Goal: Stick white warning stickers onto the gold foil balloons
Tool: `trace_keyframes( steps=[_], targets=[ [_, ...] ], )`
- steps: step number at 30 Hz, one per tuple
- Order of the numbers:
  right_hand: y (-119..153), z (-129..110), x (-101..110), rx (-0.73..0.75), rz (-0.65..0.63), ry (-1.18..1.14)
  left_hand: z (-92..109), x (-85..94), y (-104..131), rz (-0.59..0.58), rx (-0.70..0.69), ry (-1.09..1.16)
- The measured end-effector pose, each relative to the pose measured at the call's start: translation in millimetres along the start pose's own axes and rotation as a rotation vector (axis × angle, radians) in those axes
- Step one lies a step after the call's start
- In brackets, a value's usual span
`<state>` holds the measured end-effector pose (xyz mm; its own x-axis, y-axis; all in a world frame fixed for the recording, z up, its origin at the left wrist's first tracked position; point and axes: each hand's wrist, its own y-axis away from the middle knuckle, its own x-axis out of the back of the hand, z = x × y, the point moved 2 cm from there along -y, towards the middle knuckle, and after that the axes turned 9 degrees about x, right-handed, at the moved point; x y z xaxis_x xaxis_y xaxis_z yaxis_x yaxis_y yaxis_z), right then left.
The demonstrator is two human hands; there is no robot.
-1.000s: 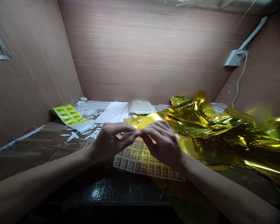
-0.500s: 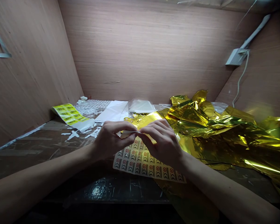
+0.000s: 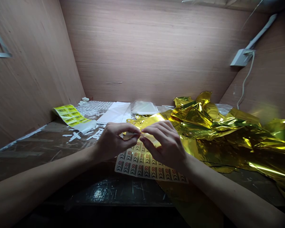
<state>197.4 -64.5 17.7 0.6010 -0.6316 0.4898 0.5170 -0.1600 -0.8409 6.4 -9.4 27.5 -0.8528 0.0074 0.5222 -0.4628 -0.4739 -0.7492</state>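
Under right hand (image 3: pixel 166 142), label sheet (image 3: pixel 139 167), partly hidden

Pale, wood-grained panels close us in on three sides: a broad back wall (image 3: pixel 142 50), a left wall (image 3: pixel 33 69) and a right wall (image 3: pixel 273 79), the side panels slanting outward toward us. A short dark scrape marks the back wall low down, left of centre. On the left wall we see a bent white strip (image 3: pixel 1 54); along its foot runs a whitish seam (image 3: pixel 23 139). At upper right, a white conduit (image 3: pixel 262 30) meets a white box (image 3: pixel 239 57), from which a pale cable (image 3: pixel 245 80) hangs. Before us, a dark brown worktop (image 3: pixel 26 152), scuffed and taped, catches a glossy patch of light near its front edge. Light pools on the upper back wall; below the worktop we see near-blackness.
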Motion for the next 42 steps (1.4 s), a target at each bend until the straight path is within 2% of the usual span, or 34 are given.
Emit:
trace_keyframes(
  steps=[9, 17, 21, 27, 33, 37, 42],
  targets=[
    [0, 0, -1, -0.003, -0.035, 0.003, -2, -2.7, 0, 0.025, -0.019, -0.006],
    [-1, 2, -3, -0.048, -0.005, -0.027, -3, -4.4, 2, -0.007, 0.026, -0.034],
    [-1, 6, -4, -0.157, 0.033, -0.049, -4, -4.7, 2, -0.026, 0.109, -0.020],
    [1, 14, -1, -0.379, 0.110, -0.096, -12, -2.4, -2, -0.133, 0.166, 0.061],
    [0, 16, -1, -0.477, 0.137, -0.170, -21, 0.3, -6, -0.177, 0.270, 0.009],
    [1, 14, -2, -0.446, 0.120, -0.169, -25, -2.7, -9, -0.301, 0.401, 0.117],
    [1, 10, -5, -0.249, 0.051, -0.090, -36, -10.0, -6, -0.430, 0.631, 0.409]
  ],
)
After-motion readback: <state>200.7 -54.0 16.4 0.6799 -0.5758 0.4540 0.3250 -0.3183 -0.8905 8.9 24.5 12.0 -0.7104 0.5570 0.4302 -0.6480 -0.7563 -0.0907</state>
